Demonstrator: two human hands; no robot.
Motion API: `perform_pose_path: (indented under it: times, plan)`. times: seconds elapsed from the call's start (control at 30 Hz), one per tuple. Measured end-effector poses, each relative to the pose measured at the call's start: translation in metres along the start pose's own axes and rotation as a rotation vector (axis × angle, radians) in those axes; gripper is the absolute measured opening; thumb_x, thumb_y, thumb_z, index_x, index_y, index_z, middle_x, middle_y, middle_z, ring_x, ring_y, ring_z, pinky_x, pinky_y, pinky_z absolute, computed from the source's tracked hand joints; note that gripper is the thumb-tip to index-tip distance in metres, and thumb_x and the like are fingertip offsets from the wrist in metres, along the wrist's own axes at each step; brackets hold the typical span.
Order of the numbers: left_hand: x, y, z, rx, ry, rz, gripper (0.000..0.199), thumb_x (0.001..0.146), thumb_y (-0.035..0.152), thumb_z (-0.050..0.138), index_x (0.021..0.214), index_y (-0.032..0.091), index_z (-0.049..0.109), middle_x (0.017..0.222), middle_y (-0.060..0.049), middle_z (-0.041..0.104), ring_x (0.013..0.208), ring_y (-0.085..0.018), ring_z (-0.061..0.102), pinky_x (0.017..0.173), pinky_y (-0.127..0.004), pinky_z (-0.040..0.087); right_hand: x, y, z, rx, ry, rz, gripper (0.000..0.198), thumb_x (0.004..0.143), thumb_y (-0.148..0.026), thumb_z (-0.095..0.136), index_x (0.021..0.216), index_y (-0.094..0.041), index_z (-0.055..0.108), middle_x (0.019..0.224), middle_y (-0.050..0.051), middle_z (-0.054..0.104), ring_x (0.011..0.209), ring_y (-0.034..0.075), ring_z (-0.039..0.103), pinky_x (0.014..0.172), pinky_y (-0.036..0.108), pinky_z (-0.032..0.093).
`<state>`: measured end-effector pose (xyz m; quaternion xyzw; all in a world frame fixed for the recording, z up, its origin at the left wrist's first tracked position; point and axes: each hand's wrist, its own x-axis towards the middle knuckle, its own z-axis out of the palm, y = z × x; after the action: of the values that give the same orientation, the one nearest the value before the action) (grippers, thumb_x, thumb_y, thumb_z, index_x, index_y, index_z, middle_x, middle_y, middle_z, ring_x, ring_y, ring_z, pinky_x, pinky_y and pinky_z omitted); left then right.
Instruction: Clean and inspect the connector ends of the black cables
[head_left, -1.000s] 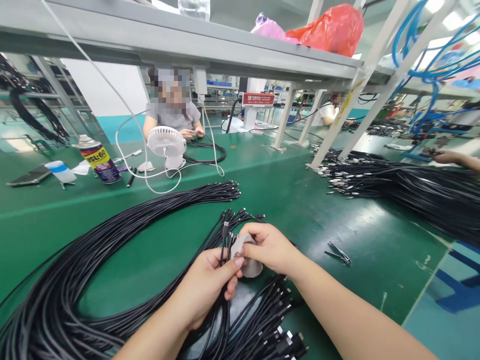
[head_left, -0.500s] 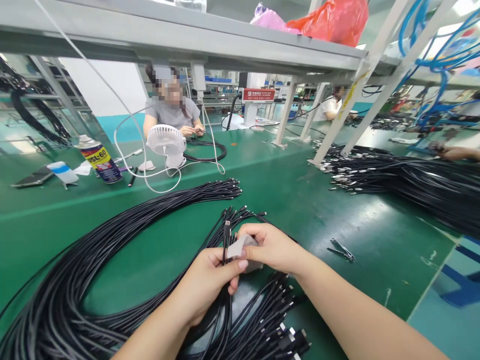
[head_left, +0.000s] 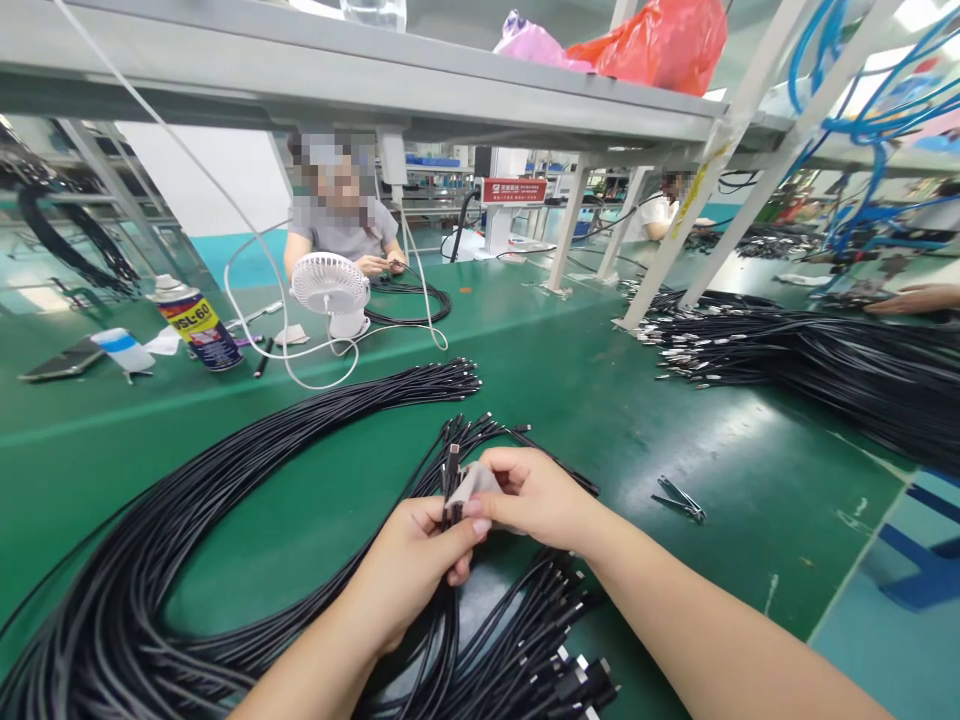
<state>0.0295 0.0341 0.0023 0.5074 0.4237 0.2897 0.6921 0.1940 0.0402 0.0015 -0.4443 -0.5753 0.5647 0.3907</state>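
My left hand (head_left: 424,550) is closed around several black cables, whose USB plug ends (head_left: 453,462) point up between thumb and fingers. A light grey cloth (head_left: 477,483) is pinched in my right hand (head_left: 536,498) and lies against those plugs. Both hands meet over the green table (head_left: 600,410). Beneath them spreads a bunch of black cables with metal-tipped plugs (head_left: 574,675). A long curved bundle of black cables (head_left: 247,455) sweeps round on the left. Fingers and cloth partly hide the held cables.
Nail clippers (head_left: 681,500) lie to the right. A spray can (head_left: 196,325), a white fan (head_left: 331,285) and its cord stand at the back left. A large cable pile (head_left: 817,350) is at the right. Across the table sits a person (head_left: 345,225); a shelf (head_left: 450,75) crosses overhead.
My right hand has shifted the cloth slightly left, closer round the plugs in my left hand. The cloth looks more bunched. My left hand keeps its grip.
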Motion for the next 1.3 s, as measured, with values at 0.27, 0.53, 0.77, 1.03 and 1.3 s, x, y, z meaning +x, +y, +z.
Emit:
perform_pose_path:
  times: [0.27,0.53,0.77,1.03,1.3]
  plan:
    - [0.001,0.001,-0.003,0.014,0.005,0.013,0.031,0.069,0.039,0.074,0.058,0.015,0.059,0.045,0.004,0.049,0.043,-0.009,0.039,0.047,-0.023,0.031,-0.004,-0.006,-0.001,-0.165,-0.022,-0.161,0.031,0.086,-0.043,0.053,0.074,-0.015,0.063,0.068,0.002,0.057,0.062,0.013,0.051,0.058,0.026,0.040]
    - [0.001,0.000,-0.003,0.055,-0.027,0.001,0.031,0.070,0.038,0.072,0.055,0.015,0.058,0.047,0.003,0.053,0.046,-0.009,0.044,0.051,-0.023,0.035,-0.003,0.000,-0.004,0.106,-0.047,-0.009,0.036,0.065,-0.041,0.079,0.069,-0.017,0.053,0.064,-0.002,0.059,0.055,0.010,0.054,0.053,0.022,0.041]
    - [0.000,0.002,-0.003,-0.002,-0.021,-0.001,0.032,0.068,0.043,0.075,0.064,0.013,0.064,0.047,0.004,0.051,0.044,-0.007,0.041,0.048,-0.022,0.033,0.001,0.002,-0.012,-0.081,-0.014,-0.133,0.039,0.081,-0.054,0.058,0.077,-0.015,0.057,0.068,0.001,0.058,0.059,0.012,0.053,0.054,0.024,0.042]
    - [0.002,-0.002,-0.002,-0.022,0.019,-0.035,0.035,0.065,0.044,0.078,0.073,0.012,0.064,0.046,0.004,0.052,0.041,-0.007,0.041,0.045,-0.021,0.032,0.000,0.000,-0.011,-0.559,0.136,-0.343,0.024,0.088,-0.022,0.044,0.064,-0.018,0.047,0.057,-0.005,0.043,0.054,0.009,0.039,0.053,0.022,0.030]
    - [0.001,-0.002,-0.004,-0.167,-0.006,-0.042,0.038,0.067,0.047,0.077,0.068,0.012,0.062,0.045,0.010,0.035,0.041,-0.002,0.019,0.040,-0.019,0.015,-0.001,0.005,-0.005,-0.737,0.297,-0.439,0.016,0.080,-0.013,0.046,0.066,-0.020,0.045,0.064,-0.002,0.045,0.059,0.013,0.036,0.058,0.026,0.026]
